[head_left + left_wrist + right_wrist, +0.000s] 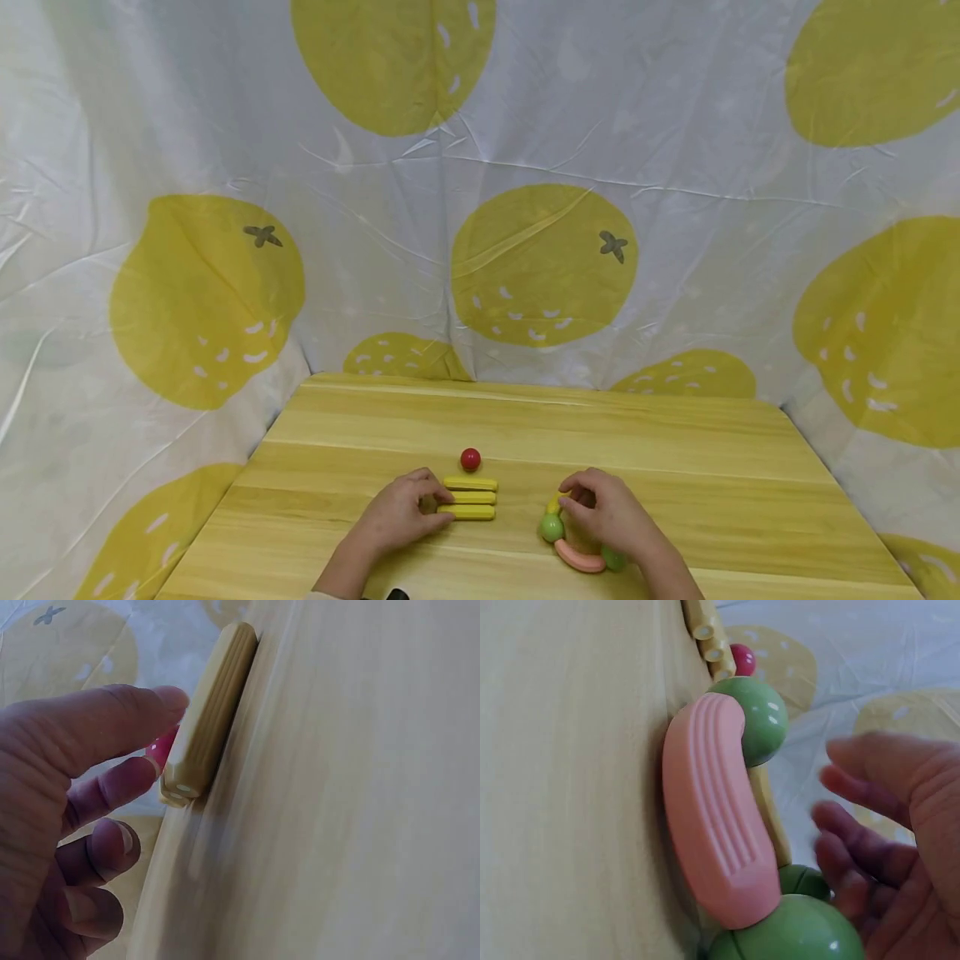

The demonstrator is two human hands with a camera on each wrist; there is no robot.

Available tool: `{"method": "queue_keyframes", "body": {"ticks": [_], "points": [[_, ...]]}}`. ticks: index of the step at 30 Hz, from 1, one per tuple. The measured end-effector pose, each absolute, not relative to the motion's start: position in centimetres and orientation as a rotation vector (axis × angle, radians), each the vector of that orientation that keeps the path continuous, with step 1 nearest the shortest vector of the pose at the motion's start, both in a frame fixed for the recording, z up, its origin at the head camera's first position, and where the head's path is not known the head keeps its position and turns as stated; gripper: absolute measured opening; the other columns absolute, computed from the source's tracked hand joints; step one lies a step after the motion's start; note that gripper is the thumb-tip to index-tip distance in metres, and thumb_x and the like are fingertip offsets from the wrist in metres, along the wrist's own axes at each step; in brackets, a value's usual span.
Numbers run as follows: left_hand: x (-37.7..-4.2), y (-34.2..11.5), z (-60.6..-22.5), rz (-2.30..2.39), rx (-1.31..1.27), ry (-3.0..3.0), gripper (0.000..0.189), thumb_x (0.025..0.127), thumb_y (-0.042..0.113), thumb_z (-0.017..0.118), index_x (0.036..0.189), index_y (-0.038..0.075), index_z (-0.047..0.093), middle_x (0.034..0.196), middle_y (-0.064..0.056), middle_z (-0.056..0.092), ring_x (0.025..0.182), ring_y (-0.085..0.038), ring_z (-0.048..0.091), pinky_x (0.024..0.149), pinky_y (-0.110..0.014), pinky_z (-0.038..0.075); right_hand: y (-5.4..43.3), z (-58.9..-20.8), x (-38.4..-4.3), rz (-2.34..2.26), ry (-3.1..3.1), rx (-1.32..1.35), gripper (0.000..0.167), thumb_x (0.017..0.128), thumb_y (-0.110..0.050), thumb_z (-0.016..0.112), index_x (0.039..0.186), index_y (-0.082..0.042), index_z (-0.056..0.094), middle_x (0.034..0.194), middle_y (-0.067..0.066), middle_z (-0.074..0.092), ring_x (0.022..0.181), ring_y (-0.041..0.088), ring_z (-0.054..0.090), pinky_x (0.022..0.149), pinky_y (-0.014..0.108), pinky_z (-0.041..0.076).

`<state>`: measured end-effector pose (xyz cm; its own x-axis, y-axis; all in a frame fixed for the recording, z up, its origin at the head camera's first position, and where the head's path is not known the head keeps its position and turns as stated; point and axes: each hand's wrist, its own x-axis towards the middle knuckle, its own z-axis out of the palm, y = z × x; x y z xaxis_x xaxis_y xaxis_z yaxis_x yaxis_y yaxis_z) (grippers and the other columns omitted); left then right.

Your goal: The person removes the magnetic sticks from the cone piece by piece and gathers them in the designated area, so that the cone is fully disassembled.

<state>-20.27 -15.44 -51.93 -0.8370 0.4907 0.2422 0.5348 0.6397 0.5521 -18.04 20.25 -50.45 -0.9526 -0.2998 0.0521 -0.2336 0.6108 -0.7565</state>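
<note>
Three yellow ribbed bars (474,498) lie side by side on the table. My left hand (405,510) is at their left ends, fingers loosely bent, the thumb tip at or just over the nearest bar (214,712); firm contact cannot be told. A red ball (470,459) sits just beyond the bars. To the right, a curved pink piece (716,802) joins green balls (552,527), with a yellow piece (556,503) further back, partly hidden by my right hand (611,510). That hand hovers beside this curved group, its fingers relaxed, slightly blurred and apart from the pieces.
The wooden table (360,425) has its back edge against a hanging cloth (375,250) printed with large yellow lemons, which also encloses the left and right sides. A small dark object (397,594) shows at the bottom edge, near the left wrist.
</note>
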Motion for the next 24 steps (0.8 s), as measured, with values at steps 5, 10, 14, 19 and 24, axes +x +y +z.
{"method": "queue_keyframes", "body": {"ticks": [5,10,14,19,24], "points": [[-19.9,-14.7,-51.7,-0.980,-0.879,-2.708,0.013,0.087,0.031,0.083,0.094,0.022,0.077,0.093,0.011,0.065,0.075,0.000,0.051,0.069,-0.019,0.047,20.0,-50.8,-18.2,-1.099,3.026,-0.330,0.016,0.089,-0.022,0.081,0.103,-0.023,0.075,0.104,-0.009,0.064,0.103,0.016,0.052,0.086,0.032,0.049],[-19.4,-13.3,-51.5,-1.037,-0.947,-2.637,0.012,0.089,0.030,0.080,0.094,0.021,0.076,0.092,0.010,0.064,0.071,0.002,0.048,0.065,-0.016,0.045,20.0,-51.2,-18.2,-0.990,3.087,-0.449,0.026,0.086,-0.018,0.083,0.111,-0.020,0.076,0.131,0.006,0.064,0.130,0.037,0.050,0.104,0.064,0.042],[-18.8,-12.1,-51.3,-1.067,-1.023,-2.651,0.013,0.093,0.032,0.077,0.098,0.020,0.077,0.095,0.010,0.065,0.071,0.005,0.046,0.065,-0.014,0.045,20.2,-51.4,-18.1,-0.975,2.989,-0.536,0.029,0.087,-0.019,0.081,0.116,-0.019,0.074,0.129,0.005,0.066,0.127,0.036,0.055,0.103,0.064,0.043],[-18.1,-10.3,-50.8,-1.092,-1.104,-2.696,0.021,0.097,0.037,0.071,0.107,0.019,0.076,0.103,0.009,0.068,0.077,0.004,0.053,0.070,-0.015,0.048,20.3,-51.4,-18.1,-0.938,2.960,-0.538,0.026,0.088,-0.023,0.080,0.114,-0.022,0.074,0.117,-0.006,0.066,0.116,0.025,0.056,0.097,0.048,0.050],[-17.6,-8.5,-50.9,-1.138,-1.189,-2.745,0.028,0.099,0.039,0.068,0.116,0.017,0.073,0.108,0.007,0.069,0.072,0.008,0.050,0.067,-0.012,0.047,20.3,-51.5,-18.0,-0.901,2.970,-0.494,0.022,0.088,-0.026,0.080,0.110,-0.025,0.075,0.107,-0.011,0.065,0.109,0.019,0.056,0.090,0.041,0.051]]}}
